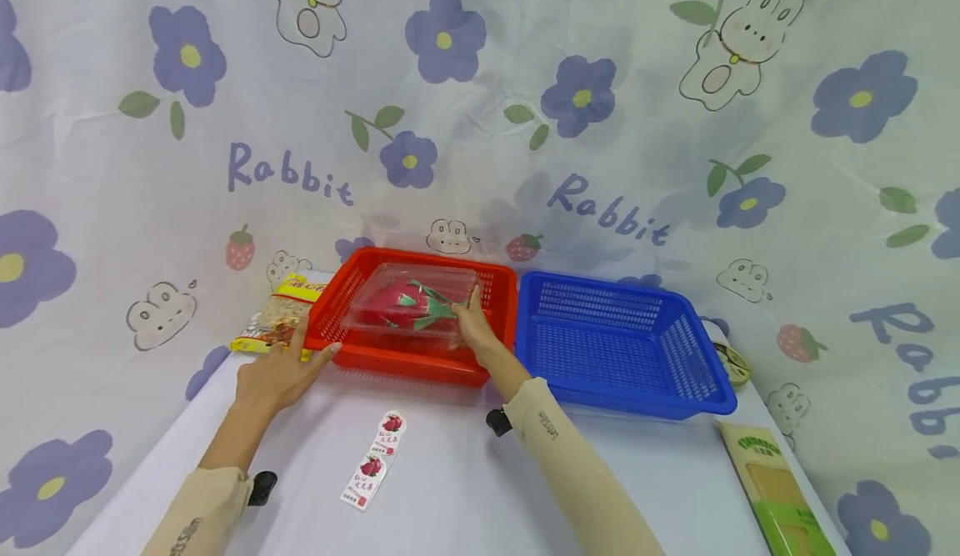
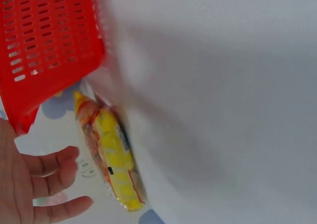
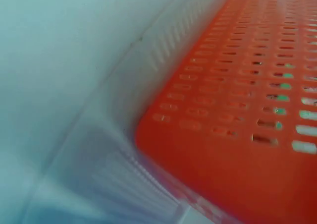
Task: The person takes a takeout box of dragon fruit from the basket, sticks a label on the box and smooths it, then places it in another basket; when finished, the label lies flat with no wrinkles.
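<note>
Left hand (image 1: 276, 374) spread, right hand (image 1: 476, 328) gripping the clear rectangular plastic box (image 1: 408, 274) by one end, we judge lopsided tilting could roll its red-green fruit (image 1: 396, 304).

A curtained-off table nook; the kind of building cannot be told.
A pale, creased curtain (image 1: 495, 122) printed with purple flowers and rabbits fills the upper frame and both sides, behind a flat white tabletop (image 1: 442, 489) at lower centre.
</note>
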A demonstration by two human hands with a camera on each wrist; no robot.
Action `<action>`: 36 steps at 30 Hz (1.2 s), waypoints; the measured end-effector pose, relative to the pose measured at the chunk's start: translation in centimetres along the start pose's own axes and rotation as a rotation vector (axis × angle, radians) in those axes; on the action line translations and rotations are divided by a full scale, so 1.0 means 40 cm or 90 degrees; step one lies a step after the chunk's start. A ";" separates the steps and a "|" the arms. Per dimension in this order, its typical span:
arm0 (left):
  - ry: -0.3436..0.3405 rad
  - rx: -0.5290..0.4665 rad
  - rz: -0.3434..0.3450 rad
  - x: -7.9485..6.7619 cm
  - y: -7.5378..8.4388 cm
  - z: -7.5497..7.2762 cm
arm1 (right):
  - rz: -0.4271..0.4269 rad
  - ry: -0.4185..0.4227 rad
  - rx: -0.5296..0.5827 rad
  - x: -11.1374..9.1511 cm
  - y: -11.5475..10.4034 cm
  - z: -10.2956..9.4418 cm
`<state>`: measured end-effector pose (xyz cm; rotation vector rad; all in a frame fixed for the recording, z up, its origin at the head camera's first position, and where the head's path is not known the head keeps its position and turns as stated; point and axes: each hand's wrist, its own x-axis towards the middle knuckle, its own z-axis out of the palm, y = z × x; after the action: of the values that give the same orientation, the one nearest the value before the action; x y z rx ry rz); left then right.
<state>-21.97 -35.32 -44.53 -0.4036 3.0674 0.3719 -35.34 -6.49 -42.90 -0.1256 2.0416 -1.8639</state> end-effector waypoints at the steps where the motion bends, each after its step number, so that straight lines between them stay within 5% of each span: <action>1: 0.008 0.001 -0.001 0.000 0.000 0.001 | 0.002 0.001 0.006 -0.004 -0.002 -0.005; 7: 0.082 -0.006 0.015 -0.001 0.003 0.000 | -0.014 0.008 0.032 -0.025 -0.021 -0.037; 14: 0.184 -0.030 0.088 0.014 0.041 -0.037 | -0.028 0.009 0.046 -0.054 -0.047 -0.069; 22: 0.109 -0.056 0.147 0.028 0.123 -0.091 | -0.028 -0.012 0.077 -0.108 -0.063 -0.106; 32: 0.097 -0.106 0.189 0.017 0.189 -0.101 | -0.038 -0.036 0.083 -0.185 -0.075 -0.128; 36: 0.055 -0.157 0.182 0.006 0.206 -0.109 | -0.046 -0.031 0.084 -0.209 -0.071 -0.140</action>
<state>-24.31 -28.68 -38.42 0.0201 3.1764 0.7661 -29.94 1.04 -38.05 -0.2100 1.8984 -2.0128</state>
